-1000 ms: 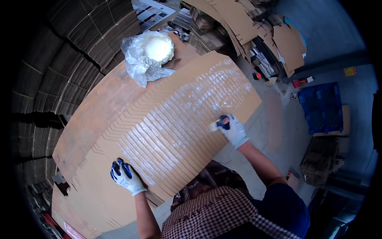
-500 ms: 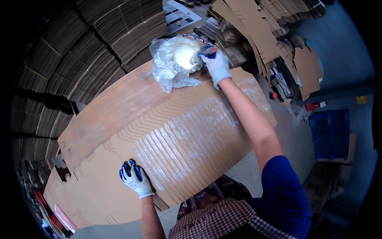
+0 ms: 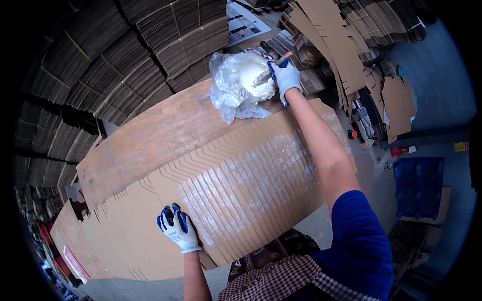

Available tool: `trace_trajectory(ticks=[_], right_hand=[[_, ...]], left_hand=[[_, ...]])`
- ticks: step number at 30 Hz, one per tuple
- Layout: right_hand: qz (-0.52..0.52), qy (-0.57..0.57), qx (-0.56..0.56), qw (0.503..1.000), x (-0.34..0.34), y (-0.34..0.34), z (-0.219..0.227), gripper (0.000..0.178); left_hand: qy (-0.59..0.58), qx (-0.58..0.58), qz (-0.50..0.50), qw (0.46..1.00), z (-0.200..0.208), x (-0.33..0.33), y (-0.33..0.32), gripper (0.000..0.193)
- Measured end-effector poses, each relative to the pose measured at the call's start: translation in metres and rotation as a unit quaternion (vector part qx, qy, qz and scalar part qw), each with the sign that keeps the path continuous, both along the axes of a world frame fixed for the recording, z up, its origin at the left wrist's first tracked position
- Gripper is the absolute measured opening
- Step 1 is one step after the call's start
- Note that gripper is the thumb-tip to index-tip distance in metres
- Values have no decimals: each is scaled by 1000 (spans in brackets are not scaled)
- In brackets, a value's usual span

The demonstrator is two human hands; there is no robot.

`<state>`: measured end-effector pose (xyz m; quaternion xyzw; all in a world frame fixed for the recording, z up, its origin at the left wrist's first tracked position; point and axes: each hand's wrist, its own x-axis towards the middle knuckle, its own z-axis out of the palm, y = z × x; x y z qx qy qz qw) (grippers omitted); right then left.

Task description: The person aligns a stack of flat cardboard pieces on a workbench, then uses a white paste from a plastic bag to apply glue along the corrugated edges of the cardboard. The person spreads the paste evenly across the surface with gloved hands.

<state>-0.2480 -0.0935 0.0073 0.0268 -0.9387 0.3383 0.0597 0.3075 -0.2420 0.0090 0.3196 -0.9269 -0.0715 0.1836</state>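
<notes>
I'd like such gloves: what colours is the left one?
The left glove is white and blue, clearest in the head view.

Free pass over wooden tabletop (image 3: 150,123); plastic bag (image 3: 227,95) blocks far end.

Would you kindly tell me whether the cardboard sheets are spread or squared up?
Spread: the cardboard sheets overlap in staggered steps, each offset from the next.

The cardboard (image 3: 133,228) is tan, the apron (image 3: 276,278) checked.
</notes>
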Motion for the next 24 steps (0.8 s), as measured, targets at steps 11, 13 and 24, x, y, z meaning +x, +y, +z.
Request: trace_trajectory(ticks=[11,13,24], right_hand=[[56,-360,-739,567,-11,34,-109,45],[132,-336,-760,541,12,15,-101,46],[-54,-344,-647,678,193,148,43,26]], left_hand=[[-16,4,-1,1000,-7,5,1,39],[-33,9,6,999,-5,7,0,40],[1,-13,-15,1000,-8,7,0,33]])
